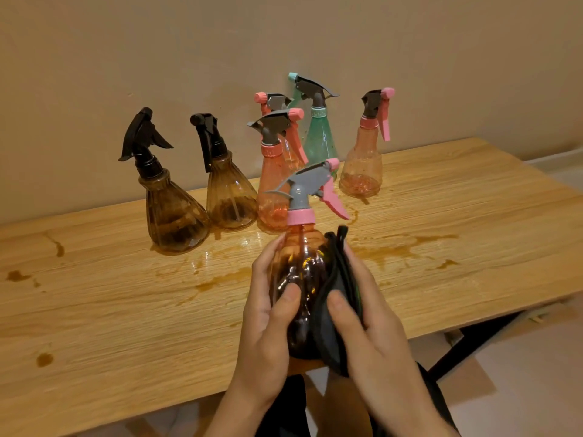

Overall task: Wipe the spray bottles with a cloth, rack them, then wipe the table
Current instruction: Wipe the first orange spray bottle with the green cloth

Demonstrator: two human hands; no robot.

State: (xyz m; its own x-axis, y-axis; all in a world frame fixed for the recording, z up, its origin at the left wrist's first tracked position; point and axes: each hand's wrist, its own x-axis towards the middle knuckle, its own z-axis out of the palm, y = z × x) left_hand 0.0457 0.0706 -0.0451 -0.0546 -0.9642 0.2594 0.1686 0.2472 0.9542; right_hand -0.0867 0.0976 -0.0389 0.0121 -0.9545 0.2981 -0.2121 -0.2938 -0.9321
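I see the held bottle point(303, 272) at lower centre of the frame, upright, over the table's near edge, with its pink trigger pointing right. A dark cloth point(339, 298) lies folded against its right side.

The near edge of the table point(94, 310) runs from the lower left up to a corner at the right margin. Left of the hands there is a wide stretch of bare wood, and at lower right the board drops off to the floor point(520, 373) and a black leg point(473, 345).

Six more bottles stand upper centre by the wall point(189, 58): two brown bottles point(173, 209), three pink bottles point(362, 165) and a green bottle point(318, 134). The right-hand pink one stands apart from the cluster.

The wood is wet, with brown spills point(394, 250) across the middle and spots at far left.

My left hand point(268, 316) grips the bottle's left side, thumb across the front. My right hand point(369, 323) is curled round the cloth and presses it to the bottle, thumb on the fabric.
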